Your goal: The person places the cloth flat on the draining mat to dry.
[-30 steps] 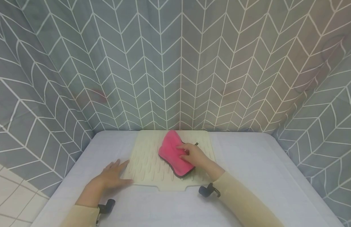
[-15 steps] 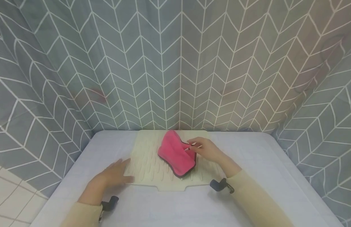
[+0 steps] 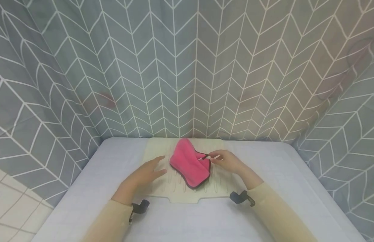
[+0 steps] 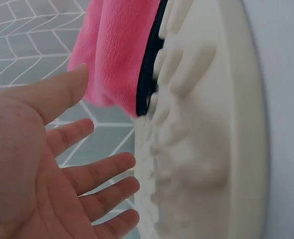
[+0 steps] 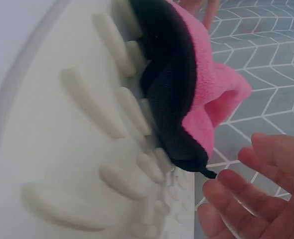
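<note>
A crumpled pink cloth (image 3: 192, 168) with dark trim and a dark grey underside (image 5: 169, 94) lies on a cream ridged mat (image 3: 158, 191). Its small dark hanging loop (image 5: 209, 174) sticks out at the right corner. My left hand (image 3: 144, 175) hovers over the mat's left part, fingers extended toward the cloth's left edge; in the left wrist view a gap shows between most of its fingers and the cloth. Near the loop is my right hand (image 3: 230, 163), its fingers loosely bent. The right wrist view shows those fingers (image 5: 241, 196) beside the loop, not closed round it.
The mat lies on a white-covered table (image 3: 187, 222), with a tab at its near edge. A grey curtain (image 3: 202, 84) with white chevron lines encloses the back and sides. Pale floor tiles (image 3: 14, 205) show at lower left. Both wrists wear small dark cameras (image 3: 140, 206).
My left hand has moved right and forward, from the mat's left edge to beside the cloth. The right hand has drawn back to the right, off the cloth's top toward its loop.
</note>
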